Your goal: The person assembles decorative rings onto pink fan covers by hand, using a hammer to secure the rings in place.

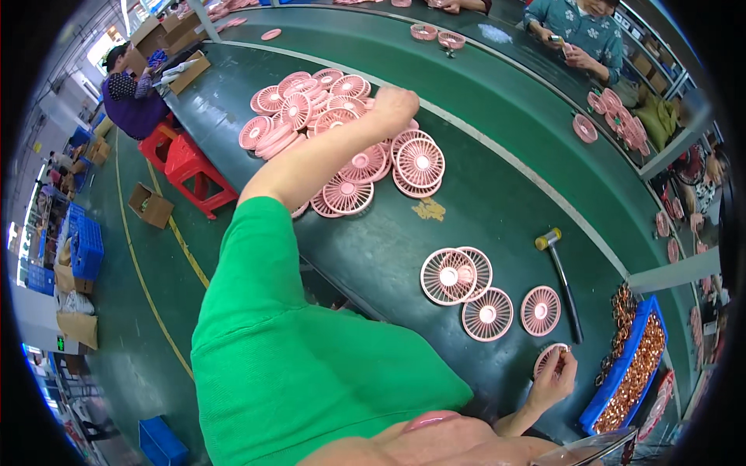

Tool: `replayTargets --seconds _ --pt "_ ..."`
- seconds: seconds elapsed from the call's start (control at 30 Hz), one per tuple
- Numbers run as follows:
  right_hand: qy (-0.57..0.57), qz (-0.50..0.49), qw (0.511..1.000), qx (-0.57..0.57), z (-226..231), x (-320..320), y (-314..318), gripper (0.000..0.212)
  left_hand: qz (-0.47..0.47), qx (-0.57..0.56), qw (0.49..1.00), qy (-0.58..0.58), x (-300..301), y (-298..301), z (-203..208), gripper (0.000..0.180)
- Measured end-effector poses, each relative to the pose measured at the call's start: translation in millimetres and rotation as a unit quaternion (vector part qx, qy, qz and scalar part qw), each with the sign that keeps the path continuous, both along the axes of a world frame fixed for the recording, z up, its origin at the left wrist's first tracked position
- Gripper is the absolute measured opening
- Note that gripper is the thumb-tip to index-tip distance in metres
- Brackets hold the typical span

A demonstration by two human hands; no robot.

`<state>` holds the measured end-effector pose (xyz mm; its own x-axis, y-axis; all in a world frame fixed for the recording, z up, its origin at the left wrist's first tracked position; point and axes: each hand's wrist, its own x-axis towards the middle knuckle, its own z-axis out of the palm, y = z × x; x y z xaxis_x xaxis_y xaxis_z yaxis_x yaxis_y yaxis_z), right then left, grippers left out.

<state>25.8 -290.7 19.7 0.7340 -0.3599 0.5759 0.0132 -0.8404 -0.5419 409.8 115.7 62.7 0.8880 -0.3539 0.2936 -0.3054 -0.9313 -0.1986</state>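
Pink grille (pixel 541 362): near right, round, under right hand (pixel 555 379)
Right fingers: curled narrow; hold unclear
Left hand (pixel 396 107): far, at pile's (pixel 297 110) right; grip: cannot tell

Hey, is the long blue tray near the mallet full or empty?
Not empty: the blue tray holds small copper-coloured pieces along its length; how deep they lie, I can't tell.

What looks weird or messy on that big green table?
A ragged yellow-brown patch marks the dark green table near the pile of pink grilles. It looks odd because the surface around it is plain green; I can't tell if it's a stain or wear. Coppery pieces lie outside the blue tray, maybe spilled.
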Motion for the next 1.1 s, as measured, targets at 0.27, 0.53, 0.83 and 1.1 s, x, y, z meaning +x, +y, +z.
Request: replayTargets --seconds 0.27,0.53,0.83,1.1 --pt "-0.015 0.047 0.998 0.039 9.7 -6.4 20.9 0.008 -0.029 -0.049 0.982 -0.182 -75.7 39.9 25.1 0.016" --pt "-0.037 0.145 0.986 0.072 12.2 19.5 60.8 0.012 -0.031 -0.079 0.992 -0.09 -78.8 134.5 -2.5 0.032" --pt "-0.127 0.183 0.975 -0.002 33.7 37.3 101.0 0.021 -0.151 -0.662 0.727 0.101 -235.9 -71.1 -16.6 0.031" --pt "-0.153 0.232 0.959 -0.051 45.2 42.0 122.4 0.019 -0.147 -0.745 0.543 0.359 -287.0 -135.5 -8.8 0.037"
